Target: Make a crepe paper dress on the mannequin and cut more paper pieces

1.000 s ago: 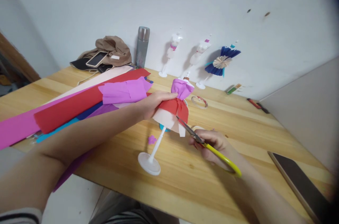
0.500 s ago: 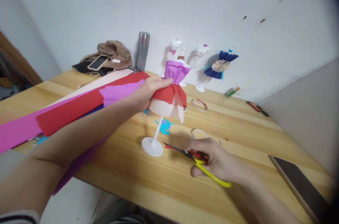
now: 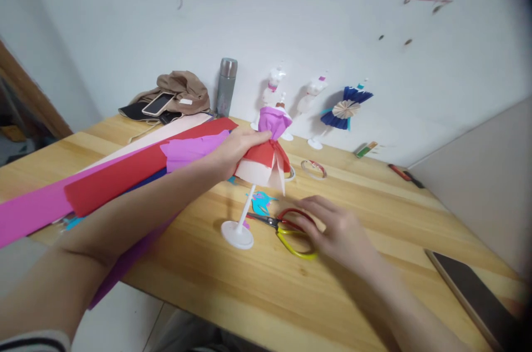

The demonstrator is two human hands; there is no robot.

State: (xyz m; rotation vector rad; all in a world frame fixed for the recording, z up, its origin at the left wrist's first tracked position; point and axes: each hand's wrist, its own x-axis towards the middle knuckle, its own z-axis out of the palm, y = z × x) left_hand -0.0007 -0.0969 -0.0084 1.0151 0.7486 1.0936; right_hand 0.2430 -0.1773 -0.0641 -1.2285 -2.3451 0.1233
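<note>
I get soft, even light with no glare; the white wall reads bright but not blown out. Shadows are faint and blurry-edged: one beside the base of the doll stand, one under the right hand on the table. Figures at the wall throw pale shadows to their left, so light seems to come from the right. The upper right corner and right edge go dark. The left forearm at lower left is out of focus, and table edges bow.
</note>
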